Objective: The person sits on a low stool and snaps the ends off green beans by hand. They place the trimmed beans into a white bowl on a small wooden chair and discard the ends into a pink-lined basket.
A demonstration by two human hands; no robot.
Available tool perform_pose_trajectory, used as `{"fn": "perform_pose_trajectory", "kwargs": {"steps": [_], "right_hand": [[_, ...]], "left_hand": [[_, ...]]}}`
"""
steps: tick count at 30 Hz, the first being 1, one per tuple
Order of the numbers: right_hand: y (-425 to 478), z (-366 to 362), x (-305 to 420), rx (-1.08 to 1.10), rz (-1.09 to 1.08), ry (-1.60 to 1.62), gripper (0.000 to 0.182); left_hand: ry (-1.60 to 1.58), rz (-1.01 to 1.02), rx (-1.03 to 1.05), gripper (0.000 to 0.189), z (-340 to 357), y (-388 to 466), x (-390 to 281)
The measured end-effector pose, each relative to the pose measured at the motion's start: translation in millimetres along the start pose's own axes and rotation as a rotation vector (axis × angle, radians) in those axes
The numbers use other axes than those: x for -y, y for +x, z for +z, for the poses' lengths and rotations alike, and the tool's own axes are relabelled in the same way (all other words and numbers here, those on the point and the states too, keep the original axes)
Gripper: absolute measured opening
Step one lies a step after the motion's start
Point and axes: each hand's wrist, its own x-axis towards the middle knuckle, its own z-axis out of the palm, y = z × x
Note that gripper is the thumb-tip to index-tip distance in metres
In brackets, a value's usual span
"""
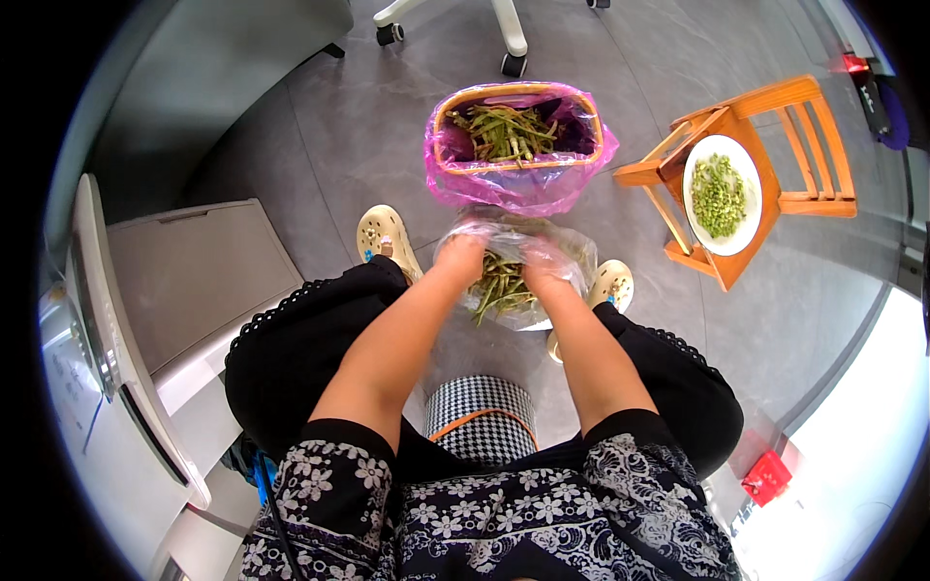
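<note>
Between my feet is a clear plastic bag [581, 250] with long green bean pods [501, 290] in it. My left hand [467, 250] is at the bag's left side, partly under the film, and my right hand [539, 263] is inside or under the film on the right; the fingers of both are hidden or blurred by the plastic. Just beyond stands a bin [465, 93] with a tan rim, lined with a pink plastic bag [501, 190] and holding pods or empty hulls [512, 131]. A white bowl [753, 210] of shelled green beans [718, 196] rests on a small wooden chair [770, 171].
Cream clogs [379, 231] are on my feet, either side of the bag. A houndstooth stool [479, 407] is between my legs. A white wheeled chair base [511, 33] stands beyond the bin, a grey-topped cabinet [203, 269] at the left, and a red object [766, 478] at the lower right.
</note>
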Motion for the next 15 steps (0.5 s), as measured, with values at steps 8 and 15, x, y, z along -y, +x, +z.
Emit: {"fn": "perform_pose_trajectory", "kwargs": {"steps": [8, 15], "right_hand": [[-19.0, -78.7, 15.5, 0.001, -0.119, 0.194, 0.037], [-34.6, -93.4, 22.3, 0.097, 0.185, 0.751, 0.026]], "left_hand": [[-0.219, 0.04, 0.11, 0.037, -40.1, 10.7, -29.8], [-0.511, 0.03, 0.031, 0.046, -71.6, -19.1, -62.2]]}}
